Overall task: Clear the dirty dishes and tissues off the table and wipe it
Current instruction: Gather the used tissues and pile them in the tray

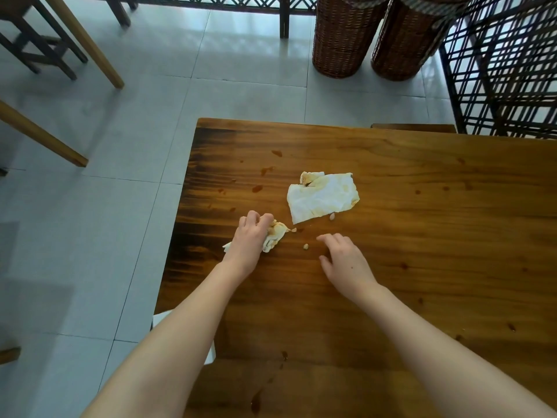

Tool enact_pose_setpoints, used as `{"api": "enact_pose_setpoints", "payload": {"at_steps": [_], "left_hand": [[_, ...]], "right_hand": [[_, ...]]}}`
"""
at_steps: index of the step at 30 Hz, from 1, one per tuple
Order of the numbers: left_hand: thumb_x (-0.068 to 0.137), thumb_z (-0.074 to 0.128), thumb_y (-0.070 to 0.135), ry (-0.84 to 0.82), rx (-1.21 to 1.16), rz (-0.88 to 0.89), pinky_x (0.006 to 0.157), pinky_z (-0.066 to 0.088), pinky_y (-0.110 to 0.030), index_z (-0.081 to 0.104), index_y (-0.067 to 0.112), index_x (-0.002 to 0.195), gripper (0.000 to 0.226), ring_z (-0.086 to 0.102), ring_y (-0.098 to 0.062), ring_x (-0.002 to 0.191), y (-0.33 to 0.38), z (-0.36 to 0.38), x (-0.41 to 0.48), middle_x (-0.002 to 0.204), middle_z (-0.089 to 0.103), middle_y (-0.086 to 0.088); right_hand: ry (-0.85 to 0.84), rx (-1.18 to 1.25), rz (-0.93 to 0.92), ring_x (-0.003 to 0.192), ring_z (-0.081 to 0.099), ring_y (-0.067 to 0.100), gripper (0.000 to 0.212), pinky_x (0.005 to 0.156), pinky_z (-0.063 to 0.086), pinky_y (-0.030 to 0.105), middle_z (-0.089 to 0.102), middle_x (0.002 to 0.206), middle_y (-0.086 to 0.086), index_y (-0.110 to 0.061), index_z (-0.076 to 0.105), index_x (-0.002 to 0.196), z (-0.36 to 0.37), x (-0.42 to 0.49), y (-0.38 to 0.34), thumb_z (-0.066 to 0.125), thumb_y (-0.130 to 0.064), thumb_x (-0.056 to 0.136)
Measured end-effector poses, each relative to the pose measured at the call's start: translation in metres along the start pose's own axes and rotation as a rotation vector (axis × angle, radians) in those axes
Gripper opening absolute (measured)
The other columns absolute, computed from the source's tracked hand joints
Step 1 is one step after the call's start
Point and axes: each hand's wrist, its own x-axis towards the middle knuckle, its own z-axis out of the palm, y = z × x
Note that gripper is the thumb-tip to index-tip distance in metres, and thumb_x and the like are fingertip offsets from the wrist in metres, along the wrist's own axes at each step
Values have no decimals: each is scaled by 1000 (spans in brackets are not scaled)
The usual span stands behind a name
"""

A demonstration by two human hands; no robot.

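The wooden table (422, 236) carries no dishes in view, so what is left seems to be paper and wiping. The flat tissue (324, 197), stained yellow along its edges, lies spread open and untouched, probably the next thing to gather. Near its left corner, on the person's side, the left hand (250, 236) curls its fingers round a crumpled tissue (275, 236) and presses it on the wood, likely as a makeshift wiper. Nearer the person than the flat tissue, the right hand (346, 260) hovers low with fingers loosely spread, holding nothing, seemingly ready for the crumbs (306, 246) just beside it.

Brown spots (257, 188) dot the wood left of the flat tissue. Well beyond it are the tiled floor (120, 131) and two wicker baskets (343, 40).
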Motion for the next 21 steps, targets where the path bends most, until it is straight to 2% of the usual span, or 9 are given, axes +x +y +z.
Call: {"api": "enact_pose_setpoints", "payload": {"at_steps": [5,12,18,21], "left_hand": [[88,66,10,28,-23,-55,99,44,-28,45,24,132,51,41,-19,120,-4,-10,-8,133,44,-7],[85,68,8,46,-68,-113,95,43,-26,46,24,132,54,42,-20,119,-6,-25,-16,132,44,-8],[84,69,7,59,-83,-131,89,39,-21,46,24,131,56,43,-19,117,-1,-24,-18,131,45,-7],[84,69,7,52,-93,-141,88,38,-20,46,25,132,56,42,-18,118,2,-22,-18,131,44,-7]], "right_hand": [[-33,-14,-6,98,51,11,29,83,47,24,57,110,-6,-23,53,116,9,24,-15,64,-27,89],[-36,-59,14,87,47,9,11,76,46,23,56,99,-4,-20,56,101,18,35,-21,60,-25,91],[-62,-126,32,85,43,9,14,77,42,22,55,100,-1,-17,54,104,21,35,-16,55,-27,94],[-58,-69,22,84,44,9,10,75,42,20,54,98,-1,-16,53,103,20,32,-11,52,-22,96]]}}
